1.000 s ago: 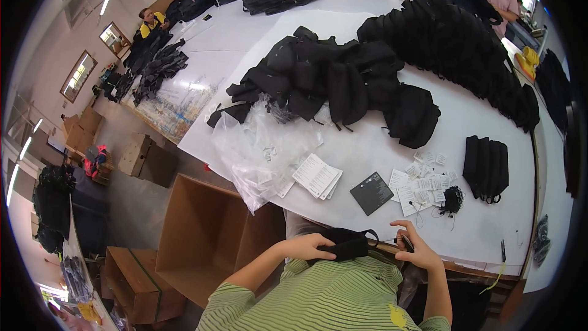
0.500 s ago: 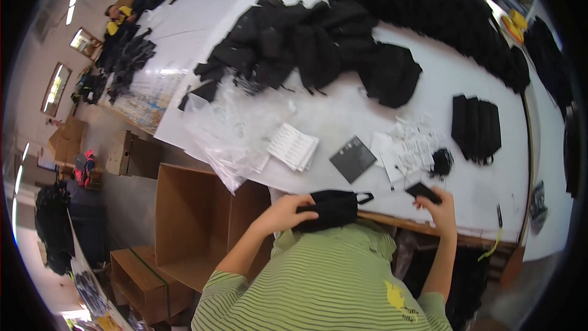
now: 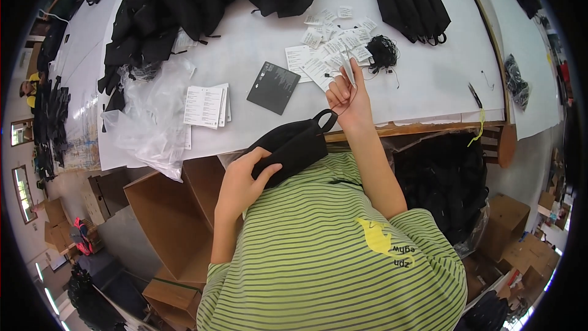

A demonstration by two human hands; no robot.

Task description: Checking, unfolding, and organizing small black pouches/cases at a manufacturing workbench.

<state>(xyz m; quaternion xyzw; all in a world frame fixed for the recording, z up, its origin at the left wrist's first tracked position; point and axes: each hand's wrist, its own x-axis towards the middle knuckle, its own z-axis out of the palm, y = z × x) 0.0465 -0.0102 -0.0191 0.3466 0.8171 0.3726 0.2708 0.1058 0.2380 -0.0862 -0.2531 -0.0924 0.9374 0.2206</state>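
Note:
My left hand (image 3: 246,179) is closed around a black fabric pouch (image 3: 297,147) at the table's front edge, against my striped shirt. A loop handle (image 3: 326,121) sticks up from the pouch's right end. Just beyond it, my right hand (image 3: 348,99) pinches a small hang tag (image 3: 348,71), its pale side seen at a steep angle. A thin dark string runs by the fingers toward the loop; whether it passes through, I cannot tell. Behind the tag lie loose white printed labels (image 3: 315,67) and a tangle of black strings (image 3: 383,53).
A dark card (image 3: 274,88), a stack of white cards (image 3: 205,107) and a clear plastic bag (image 3: 147,116) lie to the left. Several black pouches (image 3: 410,9) sit at the far right, near a black pen-like tool (image 3: 474,94). Cardboard boxes (image 3: 168,220) stand below left.
The view has tipped downward. My right hand has moved from beside the strings to in front of the labels, and the tag now shows its pale side instead of black. The left hand keeps the pouch.

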